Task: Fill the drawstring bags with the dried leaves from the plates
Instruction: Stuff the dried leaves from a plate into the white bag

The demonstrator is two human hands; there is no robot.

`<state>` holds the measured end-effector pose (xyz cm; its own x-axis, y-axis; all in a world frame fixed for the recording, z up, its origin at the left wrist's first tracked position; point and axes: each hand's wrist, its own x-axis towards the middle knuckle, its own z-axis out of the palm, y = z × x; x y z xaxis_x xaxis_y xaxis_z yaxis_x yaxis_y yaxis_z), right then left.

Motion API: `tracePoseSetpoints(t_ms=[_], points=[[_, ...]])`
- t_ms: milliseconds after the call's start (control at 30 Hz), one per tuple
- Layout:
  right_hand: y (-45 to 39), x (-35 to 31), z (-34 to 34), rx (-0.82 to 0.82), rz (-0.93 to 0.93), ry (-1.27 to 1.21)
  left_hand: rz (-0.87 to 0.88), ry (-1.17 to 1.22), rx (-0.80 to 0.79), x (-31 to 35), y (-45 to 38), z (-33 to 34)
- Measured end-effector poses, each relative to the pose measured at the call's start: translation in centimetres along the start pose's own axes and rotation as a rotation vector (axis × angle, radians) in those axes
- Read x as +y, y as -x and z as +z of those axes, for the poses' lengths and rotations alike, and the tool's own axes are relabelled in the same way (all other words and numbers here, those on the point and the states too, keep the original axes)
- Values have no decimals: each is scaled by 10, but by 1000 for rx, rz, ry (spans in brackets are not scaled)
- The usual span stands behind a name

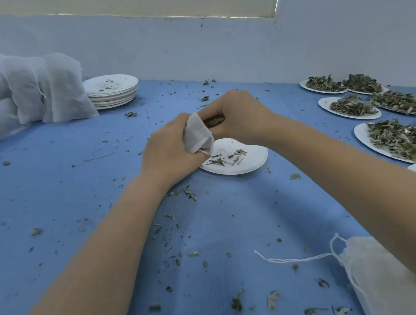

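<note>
Head view: left hand point(169, 152) was curled round a small white drawstring bag point(197, 133), gripping it by the body with the mouth turned toward the right hand point(236, 115). Right hand was closed at the bag's mouth, fingers bunched; looked like it was pushing dried leaves in, but what it held was hidden, can't tell.

Just below both hands sat a white plate point(249, 162), nearly emptied, only a few leaf scraps point(227, 156) left. Well to the right of the right hand: full plates of dried leaves point(401, 140). Far left of the left hand: a stack of used plates point(111, 90) and a heap of white fabric point(27, 88). Near the right forearm lay another drawstring bag point(380, 270), cords trailing.

Handling judgement: bag is thin, soft, very light, collapses unless the rim is held open, so pinch at the rim. Leaves are brittle and light and spill easily.
</note>
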<state>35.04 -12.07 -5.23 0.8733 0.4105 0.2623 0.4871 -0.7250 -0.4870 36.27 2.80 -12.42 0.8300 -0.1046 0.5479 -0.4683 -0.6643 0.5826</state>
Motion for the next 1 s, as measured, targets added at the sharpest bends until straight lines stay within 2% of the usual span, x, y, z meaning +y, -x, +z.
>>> tracePoseSetpoints(t_ms=[133, 233, 300, 500, 667, 767, 867, 933, 1000], points=[[1, 1, -14, -282, 53, -229, -23, 76, -10, -3, -2, -3], [-4, 2, -20, -396, 114, -439, -25, 101, -19, -3, -2, -5], [-6, 2, -19, -372, 104, -431, -21, 113, -13, -3, -2, -5], [-14, 0, -3, -99, 4, 129, -31, 133, 13, -2, -2, -7], [-16, -6, 7, -91, 1, 263, -42, 137, 6, -1, 0, -3], [-15, -5, -2, -174, 11, 174, -29, 103, -26, -2, -1, -4], [-8, -1, -17, -262, 25, -76, -23, 41, -15, -5, -1, -7], [-5, 6, -21, -215, 47, -238, -24, -12, 0, -8, -2, -9], [-5, 18, -20, -66, 134, -270, -35, -68, 18, -11, -3, -10]])
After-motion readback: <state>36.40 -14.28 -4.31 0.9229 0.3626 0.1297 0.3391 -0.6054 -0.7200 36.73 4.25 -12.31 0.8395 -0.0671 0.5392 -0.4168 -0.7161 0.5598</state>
